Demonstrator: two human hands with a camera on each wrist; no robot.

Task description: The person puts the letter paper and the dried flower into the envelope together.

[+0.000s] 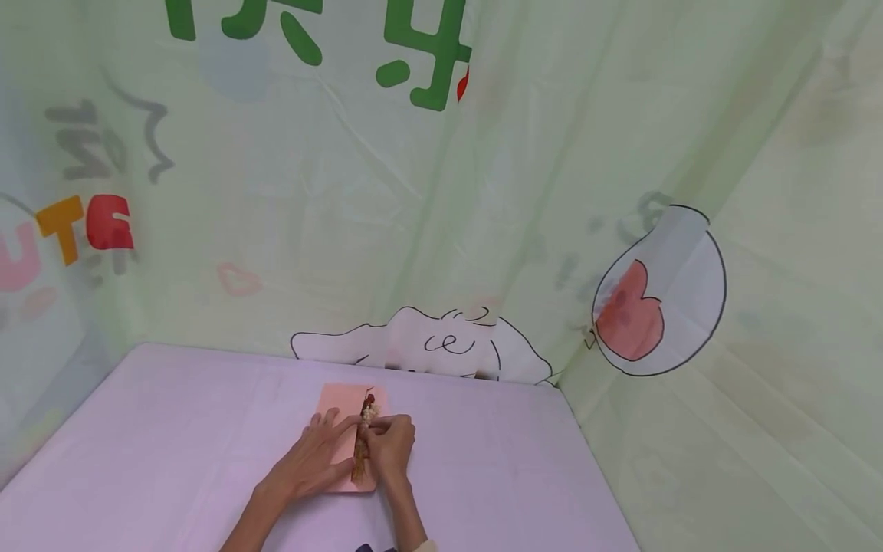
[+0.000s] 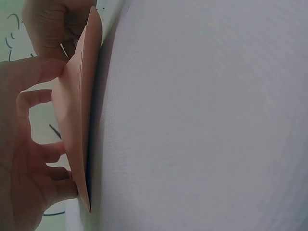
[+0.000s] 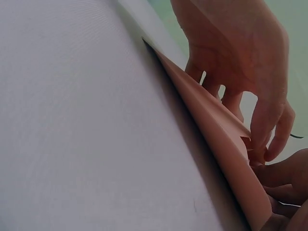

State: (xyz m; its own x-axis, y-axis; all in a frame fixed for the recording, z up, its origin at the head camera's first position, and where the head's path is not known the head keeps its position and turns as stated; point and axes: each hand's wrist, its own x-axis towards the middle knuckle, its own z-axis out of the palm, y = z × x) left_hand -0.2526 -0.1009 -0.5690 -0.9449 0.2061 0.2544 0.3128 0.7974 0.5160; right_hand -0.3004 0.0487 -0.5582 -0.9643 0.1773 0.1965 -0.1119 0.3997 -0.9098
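A thin pink card-like folder [image 1: 338, 395] lies lengthwise on the table. Down its right part runs a narrow brown strip [image 1: 359, 466] with reddish and whitish detail, partly covered by fingers; I cannot tell whether it is printed or loose. My left hand [image 1: 313, 458] rests on the folder with fingers spread, and its fingertips touch the surface in the left wrist view. At the folder's right side, my right hand [image 1: 393, 448] pinches the edge beside the strip with curled fingers. In the right wrist view a pink flap [image 3: 240, 154] stands slightly raised near those fingers [image 3: 284, 168].
The table [image 1: 497, 475] has a pale lilac covering. Behind it hangs a light curtain [image 1: 310, 192] with printed letters and drawings, and another curtain side [image 1: 773, 429] borders the right.
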